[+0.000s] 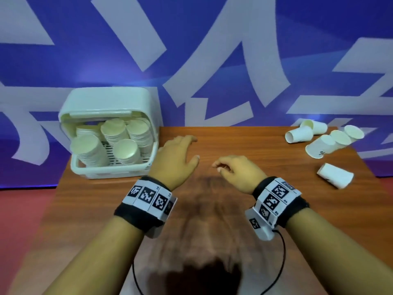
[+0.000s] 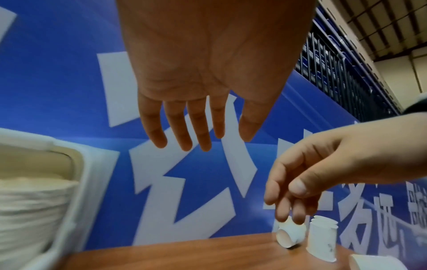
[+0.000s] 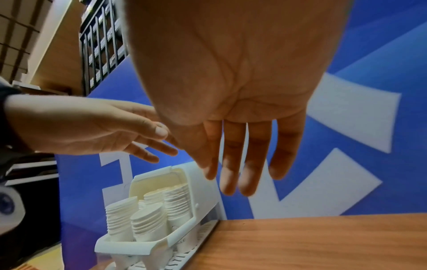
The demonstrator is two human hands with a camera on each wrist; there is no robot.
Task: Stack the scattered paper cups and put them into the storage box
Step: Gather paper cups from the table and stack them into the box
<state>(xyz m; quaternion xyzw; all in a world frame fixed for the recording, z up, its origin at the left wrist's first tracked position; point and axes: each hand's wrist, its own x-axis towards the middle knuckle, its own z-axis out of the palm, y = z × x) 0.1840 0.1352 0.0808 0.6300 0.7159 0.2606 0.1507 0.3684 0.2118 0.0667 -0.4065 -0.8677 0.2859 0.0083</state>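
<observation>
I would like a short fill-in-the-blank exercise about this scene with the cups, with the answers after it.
1. Both hands, left hand and right hand, hold ____.
2. The storage box stands at the table's ____ edge.
3. Cups in the box are stacked rims ____.
4. The loose cups lie to the ____.

Answers: nothing; left; down; right

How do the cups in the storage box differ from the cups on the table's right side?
The cups in the storage box are nested in tall stacks, standing with bases up; the loose cups on the table mostly lie on their sides, with only three nested together. The boxed ones are contained at far left; the loose ones are scattered at far right. Both are plain white paper cups. Neither hand holds any.
</observation>
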